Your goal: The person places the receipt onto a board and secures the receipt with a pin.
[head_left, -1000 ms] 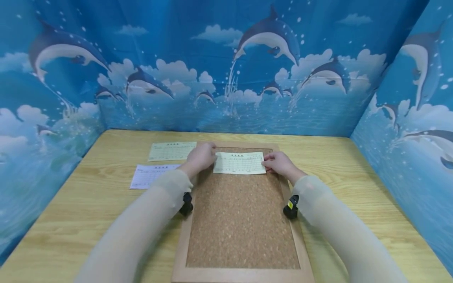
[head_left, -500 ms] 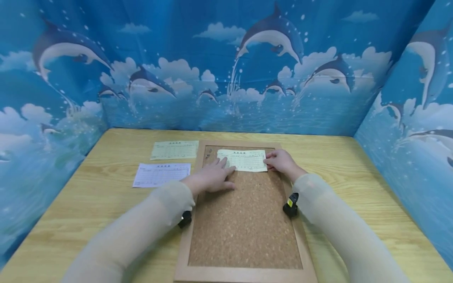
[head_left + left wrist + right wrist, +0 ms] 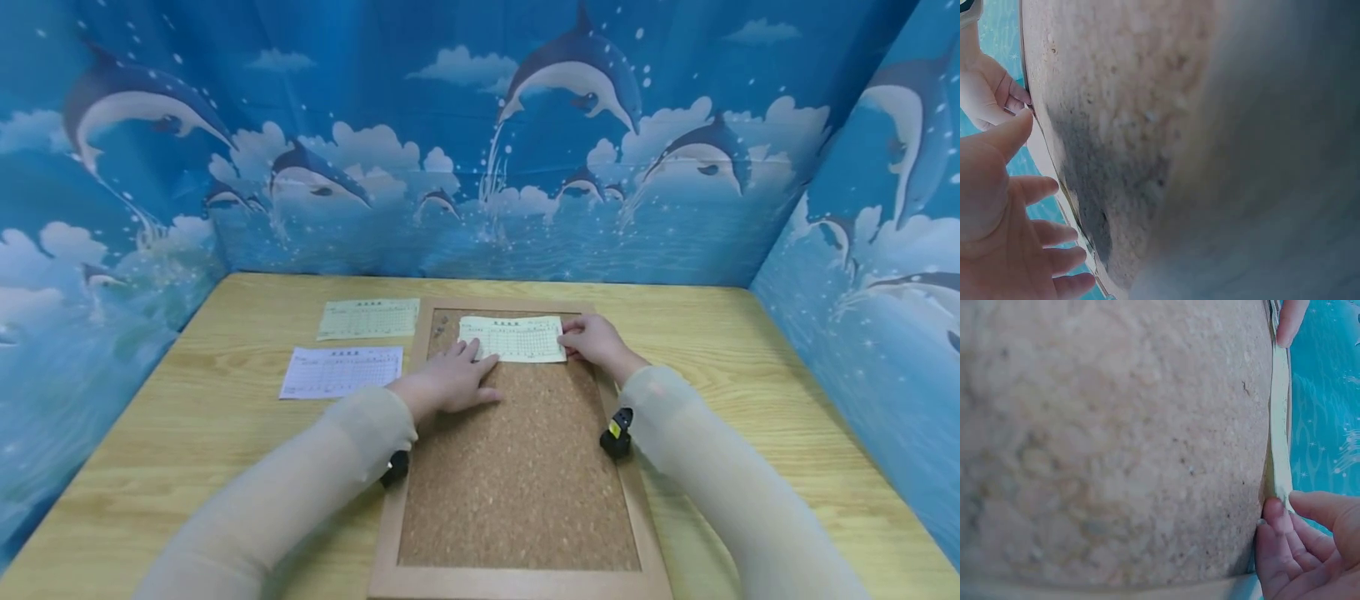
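Observation:
A pale green printed paper slip (image 3: pixel 517 340) lies near the top of a wood-framed cork board (image 3: pixel 517 467). My left hand (image 3: pixel 453 379) is spread flat, its fingertips resting on the slip's lower left part. At the slip's right edge, my right hand (image 3: pixel 596 343) pinches the paper between thumb and fingers. The right wrist view shows the thumb on one face of the slip (image 3: pixel 1280 419) and fingertips on the other. In the left wrist view the left hand (image 3: pixel 1004 225) has its fingers extended along the board's surface.
Left of the board on the wooden table (image 3: pixel 187 450) lie another green slip (image 3: pixel 367 319) and a white slip (image 3: pixel 341 372). Several small metallic things (image 3: pixel 441 325) sit in the board's upper left corner. A dolphin-print curtain (image 3: pixel 480 167) stands behind.
My left hand has let go of the slip's upper left edge, moved down and right, and spread its fingers on the paper. The right hand keeps its pinch.

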`<action>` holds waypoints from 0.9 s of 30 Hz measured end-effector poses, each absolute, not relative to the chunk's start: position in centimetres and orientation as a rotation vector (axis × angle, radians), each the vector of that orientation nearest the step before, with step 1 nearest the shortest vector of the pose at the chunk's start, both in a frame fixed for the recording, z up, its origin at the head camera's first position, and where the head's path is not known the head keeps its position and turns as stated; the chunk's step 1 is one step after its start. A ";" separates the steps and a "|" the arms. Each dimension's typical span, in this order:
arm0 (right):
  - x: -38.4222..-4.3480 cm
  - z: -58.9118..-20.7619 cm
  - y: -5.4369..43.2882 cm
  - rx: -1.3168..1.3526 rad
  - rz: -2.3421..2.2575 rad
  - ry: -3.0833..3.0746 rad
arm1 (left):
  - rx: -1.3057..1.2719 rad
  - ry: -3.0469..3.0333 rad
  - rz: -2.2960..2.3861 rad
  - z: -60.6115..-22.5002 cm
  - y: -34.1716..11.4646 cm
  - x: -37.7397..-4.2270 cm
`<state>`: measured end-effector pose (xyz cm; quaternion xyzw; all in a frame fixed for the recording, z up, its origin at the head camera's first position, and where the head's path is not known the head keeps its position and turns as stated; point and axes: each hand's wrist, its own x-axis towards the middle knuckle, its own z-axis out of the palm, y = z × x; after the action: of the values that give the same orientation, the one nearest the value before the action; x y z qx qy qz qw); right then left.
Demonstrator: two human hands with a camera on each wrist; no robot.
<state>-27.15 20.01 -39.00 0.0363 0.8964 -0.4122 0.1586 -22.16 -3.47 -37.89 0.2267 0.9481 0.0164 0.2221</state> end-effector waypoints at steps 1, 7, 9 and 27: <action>-27.1 -38.9 20.0 0.100 -1.166 2.571 | 0.623 2.613 0.046 -37.9 -3.5 -22.2; -26.1 -38.4 19.9 -0.184 -0.910 2.725 | 0.603 2.579 0.053 -37.5 -3.4 -22.2; -25.6 -38.3 19.7 -0.336 -0.784 2.760 | 0.601 2.578 0.055 -37.3 -3.5 -22.3; -23.7 -38.3 19.1 -0.618 -0.352 2.697 | 0.541 2.575 0.000 -37.6 -2.9 -22.9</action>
<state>-23.68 19.15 -38.28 -0.2182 0.9520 -0.1242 0.1751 -22.91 -2.93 -37.57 0.1990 0.9469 0.0000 0.2526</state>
